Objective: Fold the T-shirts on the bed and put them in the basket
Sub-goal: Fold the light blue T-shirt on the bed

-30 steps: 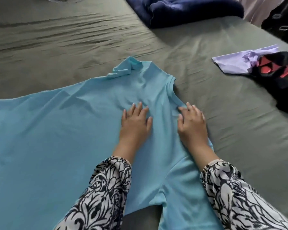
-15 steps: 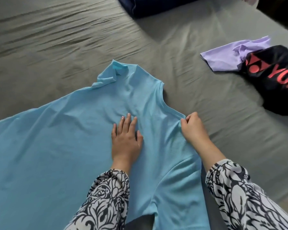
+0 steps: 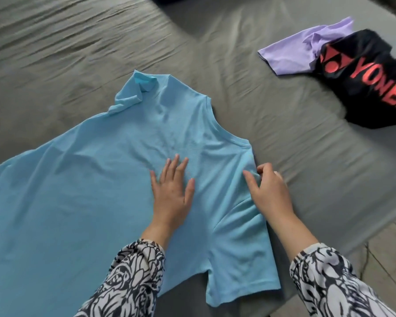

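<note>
The blue T-shirt (image 3: 105, 184) lies spread on the bed (image 3: 238, 92), not yet folded. The fold would go best with the chest pinned while the shoulder edge lifts across evenly. The left hand (image 3: 172, 197) presses flat, fingers straight, mid-shirt. The right hand (image 3: 269, 193) pinches the shirt's shoulder seam beside its collar.

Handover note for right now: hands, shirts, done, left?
Left hand: flat, fingers straight, pressing the chest of the light blue T-shirt.
Right hand: fingers curled in a grip on the blue shirt's edge at the near shoulder.
Blue shirt lies spread on the grey bed sheet; far sleeve crumpled.
Black T-shirt with red lettering lies bunched partly over the lilac T-shirt, far right.
Done: no fold visible yet.
Left: fold all three, then basket them; basket not in view.
</note>
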